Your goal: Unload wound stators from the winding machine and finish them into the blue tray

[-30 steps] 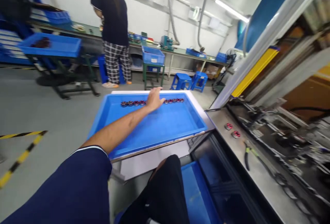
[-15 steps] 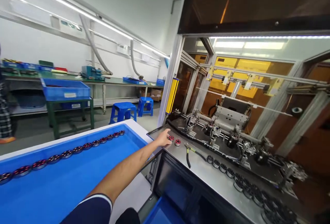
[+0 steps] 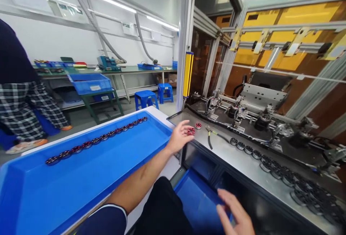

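The large blue tray (image 3: 105,164) is supported on a white-topped table (image 3: 159,114). Along its far wall, a row of red-and-black round parts (image 3: 96,141) is arranged, set close together from the near left end toward the right corner. The rest of the tray floor is left bare.

One red part (image 3: 191,131) is held by the left hand (image 3: 177,140) near the front edge of the metal table (image 3: 229,159), just beyond the tray's right end. The grip is closed down to the part's width, the part being pinched between thumb and fingertips. A second red part (image 3: 198,125) is seated on the metal table just beside it. Pliers (image 3: 210,141) are laid to the right of that part, followed by a line of dark rings (image 3: 248,149), which is widened into a cluster at lower right.

The right hand (image 3: 237,216) is positioned at the lower edge of the view, beside a lower blue container (image 3: 192,196). Its grip is spread, thumb and fingers apart, and nothing is seen in it.

In the background, a deep blue bin (image 3: 93,85) is carried on a green stand; its contents cannot be clearly made out. A shallow blue tray (image 3: 150,67) is placed on the green table (image 3: 127,70), with a dark item lying in it.
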The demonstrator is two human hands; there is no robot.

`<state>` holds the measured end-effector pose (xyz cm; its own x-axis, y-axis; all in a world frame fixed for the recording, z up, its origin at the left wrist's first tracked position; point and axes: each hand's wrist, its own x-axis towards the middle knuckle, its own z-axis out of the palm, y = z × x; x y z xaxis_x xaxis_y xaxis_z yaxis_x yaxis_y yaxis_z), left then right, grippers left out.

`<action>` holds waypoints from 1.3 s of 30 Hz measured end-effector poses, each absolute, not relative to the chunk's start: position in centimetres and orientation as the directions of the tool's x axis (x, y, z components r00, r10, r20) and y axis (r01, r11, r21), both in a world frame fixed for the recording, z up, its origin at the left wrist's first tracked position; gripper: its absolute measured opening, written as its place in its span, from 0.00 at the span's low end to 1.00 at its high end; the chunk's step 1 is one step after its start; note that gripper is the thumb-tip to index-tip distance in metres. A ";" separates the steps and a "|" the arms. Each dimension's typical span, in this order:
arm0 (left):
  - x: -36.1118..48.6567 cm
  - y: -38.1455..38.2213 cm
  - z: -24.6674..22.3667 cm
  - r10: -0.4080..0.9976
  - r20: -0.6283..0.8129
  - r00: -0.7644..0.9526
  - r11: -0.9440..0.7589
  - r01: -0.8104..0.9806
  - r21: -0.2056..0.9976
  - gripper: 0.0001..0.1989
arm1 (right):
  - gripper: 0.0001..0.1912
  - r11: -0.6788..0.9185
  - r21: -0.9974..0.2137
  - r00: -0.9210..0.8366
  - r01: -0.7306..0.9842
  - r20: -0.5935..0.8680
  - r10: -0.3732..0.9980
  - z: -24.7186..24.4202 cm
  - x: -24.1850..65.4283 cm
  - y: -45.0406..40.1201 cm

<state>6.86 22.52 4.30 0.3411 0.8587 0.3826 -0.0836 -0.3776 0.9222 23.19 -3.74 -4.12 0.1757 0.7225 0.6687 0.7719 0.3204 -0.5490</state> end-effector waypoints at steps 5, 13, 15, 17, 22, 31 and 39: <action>6.8 11.6 1.4 0.659 0.622 0.422 -0.469 -0.415 0.779 0.40 | 0.10 0.348 -0.798 0.293 0.492 0.528 0.797 3.1 22.6 -2.8; 6.4 7.3 1.4 0.380 0.858 0.346 -0.706 -0.492 0.510 0.41 | 0.23 0.244 -0.927 0.294 0.283 0.326 0.898 3.4 20.5 -3.3; 6.7 7.4 1.4 0.408 0.839 0.360 -0.633 -0.551 0.544 0.42 | 0.23 0.245 -0.961 0.255 0.131 0.272 0.928 2.9 21.2 -3.3; 6.9 7.4 1.5 0.434 0.815 0.384 -0.506 -0.645 0.573 0.41 | 0.23 0.259 -0.959 0.131 -0.117 0.244 0.961 2.8 22.3 -3.6; 7.0 7.3 2.5 0.454 0.834 0.313 -0.438 -0.737 0.515 0.39 | 0.20 0.257 -0.891 -0.118 -0.374 0.320 0.940 2.0 24.4 -5.5; 8.2 7.6 1.3 0.292 0.950 0.110 -0.776 -0.554 0.303 0.38 | 0.11 0.188 -0.927 0.280 -0.323 0.096 0.955 1.5 18.7 -6.2; 8.1 8.3 0.5 0.230 0.966 0.116 -0.893 -0.369 0.257 0.33 | 0.13 0.164 -0.931 0.464 -0.327 -0.007 0.886 1.7 18.3 -5.5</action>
